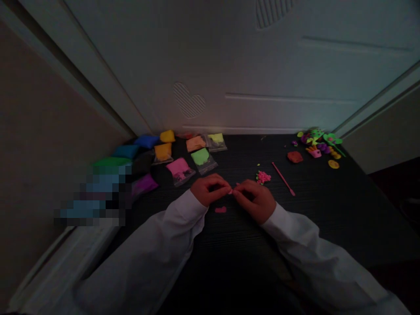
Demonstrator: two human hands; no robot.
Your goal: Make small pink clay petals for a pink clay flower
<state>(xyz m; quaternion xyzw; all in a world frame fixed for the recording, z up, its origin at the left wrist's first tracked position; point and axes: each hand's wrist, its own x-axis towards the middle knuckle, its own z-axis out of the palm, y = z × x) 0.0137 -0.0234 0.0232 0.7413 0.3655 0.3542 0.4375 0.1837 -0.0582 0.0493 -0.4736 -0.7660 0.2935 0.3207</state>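
Between my fingertips is a tiny piece of pink modelling clay [230, 191], mostly hidden by the fingers. My left hand [211, 189] pinches it from one side, and my right hand [255, 197] closes on it from the other. Just below my hands, a flat pink strip of clay [221, 210] lies on the dark table. Beyond my right hand sits a cluster of small pink clay bits [263, 177] with some green among them. A pink modelling stick [283, 179] lies slantwise to the right of that cluster.
Bags of coloured clay line the back left, among them a pink bag [180, 169], a green bag [201, 159] and an orange bag [163, 152]. A reddish-brown lump [295, 157] and several finished clay figures [323, 142] stand at the back right. A white panel [210, 65] rises behind the table.
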